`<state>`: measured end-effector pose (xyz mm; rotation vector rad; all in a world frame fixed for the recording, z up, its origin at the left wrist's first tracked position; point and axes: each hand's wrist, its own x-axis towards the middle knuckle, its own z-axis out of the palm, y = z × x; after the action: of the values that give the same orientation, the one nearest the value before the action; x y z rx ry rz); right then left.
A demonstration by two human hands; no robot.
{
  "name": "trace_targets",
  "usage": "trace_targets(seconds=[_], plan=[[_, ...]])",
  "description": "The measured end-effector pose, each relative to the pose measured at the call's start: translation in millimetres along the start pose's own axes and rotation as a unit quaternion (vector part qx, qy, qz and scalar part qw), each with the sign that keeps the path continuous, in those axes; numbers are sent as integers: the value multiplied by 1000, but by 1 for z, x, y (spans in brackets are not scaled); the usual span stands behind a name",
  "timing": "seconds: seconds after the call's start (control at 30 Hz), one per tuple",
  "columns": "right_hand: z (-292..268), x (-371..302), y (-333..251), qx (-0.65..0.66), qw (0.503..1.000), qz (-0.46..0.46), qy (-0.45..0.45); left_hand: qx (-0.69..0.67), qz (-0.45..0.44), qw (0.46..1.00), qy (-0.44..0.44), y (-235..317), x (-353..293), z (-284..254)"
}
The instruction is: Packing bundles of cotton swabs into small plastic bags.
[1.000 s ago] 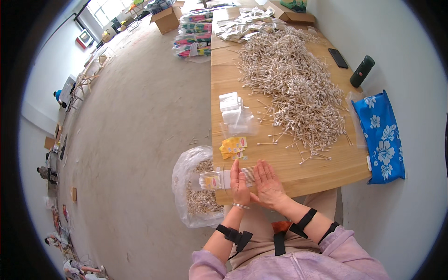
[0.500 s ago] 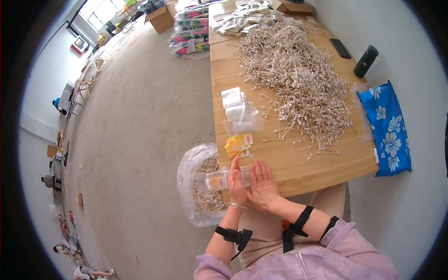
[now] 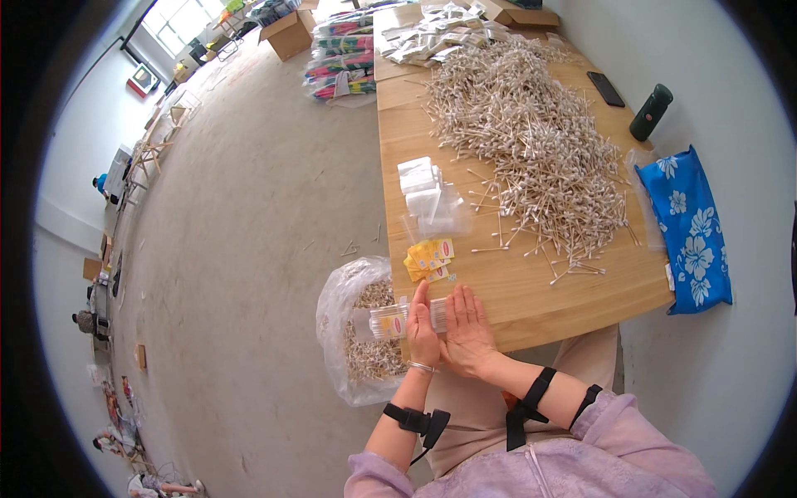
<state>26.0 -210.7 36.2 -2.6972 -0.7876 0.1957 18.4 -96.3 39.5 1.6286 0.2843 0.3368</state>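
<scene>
At the near left corner of the table, a clear packet of cotton swabs [image 3: 388, 323] with a yellow and red card inside sticks out to the left over the edge. My left hand [image 3: 422, 334] stands on its side across the packet, fingers stretched out. Beside it, my right hand [image 3: 470, 334] lies flat with straight fingers on the packet's other end. The palms hide the packet's middle. Just beyond my fingertips are several yellow cards [image 3: 428, 258] in a loose pile, and past them a stack of clear plastic bags [image 3: 430, 197].
A large heap of loose cotton swabs [image 3: 531, 141] covers the table's far part, with filled packets [image 3: 440, 33] behind. Below the left edge stands a clear sack of swabs [image 3: 332, 324]. Along the right lie a phone [image 3: 605, 89], a dark bottle [image 3: 651, 112] and a blue flowered pouch [image 3: 689, 232].
</scene>
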Motion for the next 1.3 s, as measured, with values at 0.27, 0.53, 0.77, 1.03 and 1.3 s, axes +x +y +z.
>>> trace_targets(seconds=[0.27, 0.53, 0.77, 1.03, 1.3], plan=[[12, -3, 0, 5, 999, -27, 35, 101, 52, 994, -9, 5, -1, -1], [1, 0, -5, 22, 999, -6, -28, 213, 80, 974, 5, 9, -7, -29], [0, 7, -20, 9, 1000, -21, -2, 425, 106, 886, 150, -21, 6, -92], [4, 9, -26, 20, 999, -11, -30, 175, -101, 978, 54, -52, 22, -100], [5, 13, -31, 7, 999, -18, -38, -29, -126, 991, 28, -69, 24, -98]])
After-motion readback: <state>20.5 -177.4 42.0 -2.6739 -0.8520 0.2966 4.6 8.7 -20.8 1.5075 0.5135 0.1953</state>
